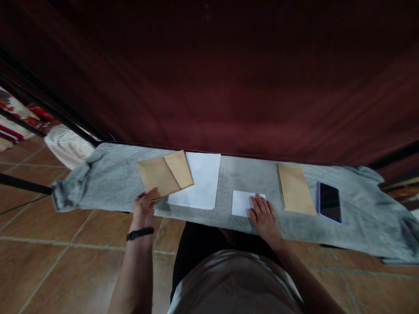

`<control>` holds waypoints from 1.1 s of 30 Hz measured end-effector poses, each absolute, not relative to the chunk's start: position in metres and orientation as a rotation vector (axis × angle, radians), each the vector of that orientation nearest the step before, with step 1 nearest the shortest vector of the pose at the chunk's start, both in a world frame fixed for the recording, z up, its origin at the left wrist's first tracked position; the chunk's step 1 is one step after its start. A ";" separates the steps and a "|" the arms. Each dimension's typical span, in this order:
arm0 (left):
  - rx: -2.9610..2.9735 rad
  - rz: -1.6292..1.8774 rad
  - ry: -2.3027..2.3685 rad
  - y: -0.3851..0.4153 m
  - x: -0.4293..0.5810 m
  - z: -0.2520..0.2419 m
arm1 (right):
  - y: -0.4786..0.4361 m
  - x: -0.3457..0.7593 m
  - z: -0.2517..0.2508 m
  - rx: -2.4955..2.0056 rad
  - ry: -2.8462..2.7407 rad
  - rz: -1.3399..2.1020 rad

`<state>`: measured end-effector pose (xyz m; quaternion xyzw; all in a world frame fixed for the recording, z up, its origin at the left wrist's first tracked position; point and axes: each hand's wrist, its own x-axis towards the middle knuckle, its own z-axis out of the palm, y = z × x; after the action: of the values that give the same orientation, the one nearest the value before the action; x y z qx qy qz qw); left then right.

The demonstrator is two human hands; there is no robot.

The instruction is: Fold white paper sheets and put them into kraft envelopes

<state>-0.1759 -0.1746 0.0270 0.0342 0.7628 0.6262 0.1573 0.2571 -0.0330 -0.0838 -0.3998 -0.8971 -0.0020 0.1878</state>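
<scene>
My left hand [145, 204] pinches the lower edge of a brown paper envelope [155, 174] between thumb and fingers. Another brown paper piece [179, 169] lies against its right side; whether the two are joined I cannot tell. Partly under them is a white paper sheet [204, 183], flat on the grey cloth. Further right, my right hand [264, 218] rests with fingers stretched out on the right end of a small white piece of paper [240, 203], which looks folded. The palm covers its lower right corner.
A stack of brown envelopes [297, 188] lies right of my right hand, with a phone [330, 202] in a purplish case beyond it. Grey cloth [108, 179] covers the narrow table. A dark red curtain [229, 109] hangs along the back; dark metal bars [24, 183] stand at the left.
</scene>
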 end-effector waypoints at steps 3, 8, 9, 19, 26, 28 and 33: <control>0.031 1.744 1.957 -0.187 -0.153 0.040 | -0.034 0.257 -0.085 -1.144 -2.519 0.014; -0.178 1.778 1.343 -0.172 -0.063 0.025 | -0.034 0.250 -0.077 -1.189 -2.438 0.182; -0.178 1.786 1.320 -0.166 -0.043 0.020 | -0.034 0.246 -0.072 -1.193 -2.393 0.289; -0.104 1.760 1.163 -0.140 0.057 0.000 | -0.049 0.174 -0.003 -0.939 -1.376 1.876; -0.288 1.705 1.075 -0.138 0.058 -0.004 | -0.045 0.180 -0.003 -0.965 -1.095 2.063; -0.262 1.696 1.071 -0.137 0.062 -0.004 | -0.043 0.181 -0.003 -0.994 -1.113 2.040; -0.048 1.474 1.129 -0.150 0.081 -0.006 | -0.031 0.186 -0.008 -1.019 -1.415 1.831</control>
<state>0.0808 -0.1498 -0.0062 -0.0205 0.4868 0.6354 0.5991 0.1857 -0.0305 -0.0078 -0.3843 -0.5337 0.6903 0.3017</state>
